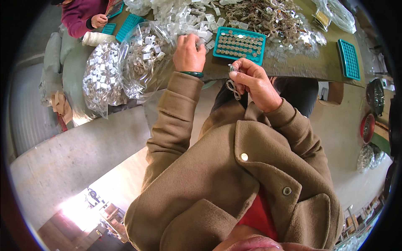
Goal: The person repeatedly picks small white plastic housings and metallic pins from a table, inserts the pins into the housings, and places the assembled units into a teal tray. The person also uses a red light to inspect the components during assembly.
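My left hand (189, 54) reaches to the near edge of a heap of translucent white plastic pieces (190, 19). Its fingers are curled down with the tips hidden among the pieces, so what they grip does not show. In front of my body, my right hand (256, 83) pinches a small clear plastic piece between thumb and fingers. A thin, looped pale cord (233, 88) hangs below that hand. Just beyond it a teal tray (217, 52) holds rows of small round metallic discs.
Clear bags of white cord-and-plastic parts (101, 77) stand at the left. Tangled brownish cords (268, 16) lie behind the tray. Another teal tray (349, 59) rests at the table's right end. A person in a purple sleeve (79, 19) works at the far left.
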### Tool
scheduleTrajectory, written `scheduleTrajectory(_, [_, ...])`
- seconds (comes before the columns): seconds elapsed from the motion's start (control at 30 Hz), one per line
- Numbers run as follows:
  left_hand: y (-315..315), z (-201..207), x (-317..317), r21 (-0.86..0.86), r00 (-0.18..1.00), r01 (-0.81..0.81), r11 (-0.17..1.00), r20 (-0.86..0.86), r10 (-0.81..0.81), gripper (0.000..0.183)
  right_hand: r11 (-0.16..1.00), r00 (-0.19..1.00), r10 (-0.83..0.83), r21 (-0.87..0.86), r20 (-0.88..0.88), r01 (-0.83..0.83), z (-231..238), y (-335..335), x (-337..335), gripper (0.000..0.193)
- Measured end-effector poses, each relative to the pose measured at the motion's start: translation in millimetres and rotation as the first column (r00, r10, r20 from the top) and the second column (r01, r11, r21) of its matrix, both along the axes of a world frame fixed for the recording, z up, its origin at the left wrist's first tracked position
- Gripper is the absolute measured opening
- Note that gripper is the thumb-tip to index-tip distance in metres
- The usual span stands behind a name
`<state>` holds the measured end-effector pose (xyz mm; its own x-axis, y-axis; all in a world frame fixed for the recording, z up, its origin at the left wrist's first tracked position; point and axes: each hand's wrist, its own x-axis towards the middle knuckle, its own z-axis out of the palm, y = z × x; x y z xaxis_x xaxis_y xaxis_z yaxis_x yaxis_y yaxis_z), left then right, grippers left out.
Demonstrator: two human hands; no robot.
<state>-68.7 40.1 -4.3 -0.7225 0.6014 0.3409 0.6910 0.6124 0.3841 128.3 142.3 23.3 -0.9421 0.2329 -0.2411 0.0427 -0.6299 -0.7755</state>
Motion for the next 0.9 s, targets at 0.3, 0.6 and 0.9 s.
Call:
scheduleTrajectory(0.3, [0.0,-5.5,-3.0,0.104,0.997,0.082,0.991,0.007,-0.083,0.021,0.998,0.999,-0.033,0.062,0.033,0.031,-0.3,-10.8,-0.4,0.010])
scheduleTrajectory(0.6, [-14.6,12.5,3.2,0.503,0.452,-0.463,0.729,0.842,-0.294,0.023,0.985,0.991,-0.134,0.115,0.023,0.131,5.3,-13.7,-16.4,0.009])
scheduleTrajectory(0.9, [-44.4,27.8,58.2,0.648,0.097,-0.450,0.614,0.719,-0.688,0.030,0.981,0.987,-0.159,-0.113,-0.007,0.157,22.0,-14.1,-28.5,0.007])
